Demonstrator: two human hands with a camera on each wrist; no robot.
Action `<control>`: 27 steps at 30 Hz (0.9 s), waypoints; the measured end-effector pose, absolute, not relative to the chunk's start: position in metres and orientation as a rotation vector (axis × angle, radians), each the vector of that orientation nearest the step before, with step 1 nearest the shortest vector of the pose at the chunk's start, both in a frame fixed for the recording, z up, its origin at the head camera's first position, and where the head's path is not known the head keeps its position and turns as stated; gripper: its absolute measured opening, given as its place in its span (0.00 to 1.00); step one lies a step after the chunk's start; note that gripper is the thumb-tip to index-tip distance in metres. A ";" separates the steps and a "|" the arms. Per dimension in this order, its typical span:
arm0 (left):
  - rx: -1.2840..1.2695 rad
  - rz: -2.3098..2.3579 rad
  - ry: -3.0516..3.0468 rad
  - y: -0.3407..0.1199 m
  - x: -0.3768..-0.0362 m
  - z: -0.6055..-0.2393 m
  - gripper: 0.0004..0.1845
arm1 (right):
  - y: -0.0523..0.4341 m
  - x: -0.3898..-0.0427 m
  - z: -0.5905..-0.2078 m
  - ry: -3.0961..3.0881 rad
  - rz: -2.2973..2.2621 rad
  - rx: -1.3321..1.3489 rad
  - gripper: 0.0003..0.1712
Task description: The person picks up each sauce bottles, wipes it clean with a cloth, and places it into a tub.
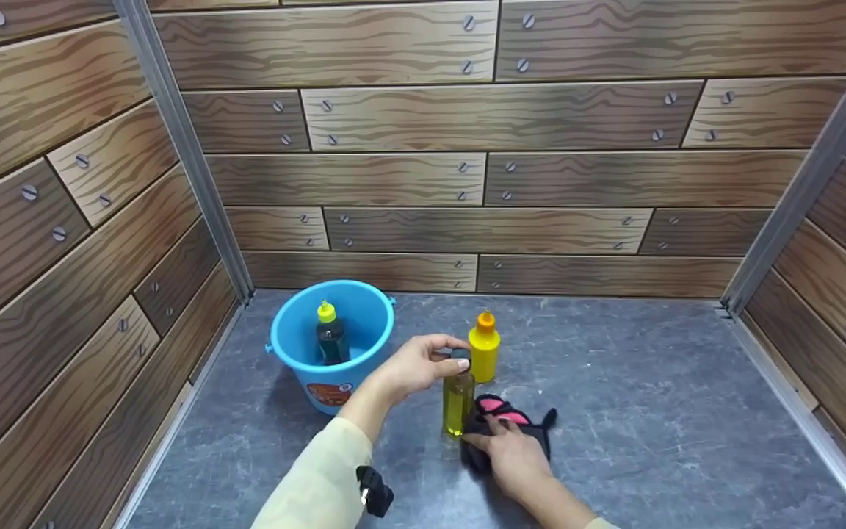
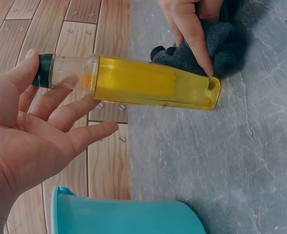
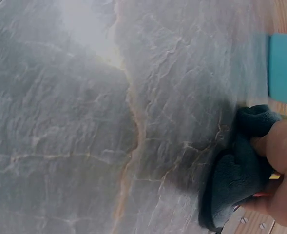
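A clear bottle of yellow liquid point(image 1: 457, 402) point(image 2: 153, 83) with a dark cap stands on the grey floor. My left hand point(image 1: 446, 355) point(image 2: 55, 80) pinches its cap and neck from the left, thumb on the cap. My right hand point(image 1: 495, 435) point(image 2: 192, 29) point(image 3: 276, 163) holds a bunched dark cloth with pink patches point(image 1: 505, 413) point(image 2: 226, 44) point(image 3: 233, 178) on the floor just right of the bottle. Its index finger touches the bottle's base.
A yellow bottle with an orange cap point(image 1: 483, 347) stands right behind the clear one. A blue bucket point(image 1: 298, 353) point(image 2: 124, 217) point(image 3: 283, 68) at the left holds a dark bottle with a yellow cap point(image 1: 330, 336). Wood-pattern walls enclose three sides.
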State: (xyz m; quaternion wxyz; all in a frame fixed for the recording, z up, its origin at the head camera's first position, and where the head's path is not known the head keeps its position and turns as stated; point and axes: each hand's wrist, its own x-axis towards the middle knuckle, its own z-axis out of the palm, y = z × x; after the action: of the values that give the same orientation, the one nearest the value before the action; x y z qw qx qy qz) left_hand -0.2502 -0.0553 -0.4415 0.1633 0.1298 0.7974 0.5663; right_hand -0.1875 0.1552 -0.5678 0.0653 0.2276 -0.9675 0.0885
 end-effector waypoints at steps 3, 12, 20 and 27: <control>0.380 1.604 2.291 -0.055 -0.249 -0.443 0.15 | 0.161 -0.189 -0.566 -2.977 0.321 0.581 0.29; 0.378 1.551 2.292 -0.056 -0.251 -0.443 0.15 | 0.178 -0.186 -0.566 -2.899 0.518 0.412 0.28; 0.454 1.490 2.240 -0.063 -0.252 -0.439 0.19 | 0.186 -0.174 -0.564 -2.720 0.715 0.364 0.30; 0.433 1.456 2.245 -0.062 -0.248 -0.436 0.26 | 0.187 -0.170 -0.559 -2.698 0.797 0.337 0.33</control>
State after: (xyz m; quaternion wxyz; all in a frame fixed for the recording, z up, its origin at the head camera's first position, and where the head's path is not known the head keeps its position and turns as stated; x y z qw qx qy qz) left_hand -0.2483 -0.0623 -0.4358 0.2140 0.1562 0.8091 0.5246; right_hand -0.1700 0.1872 -0.5595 0.1536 0.1176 -0.9409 0.2780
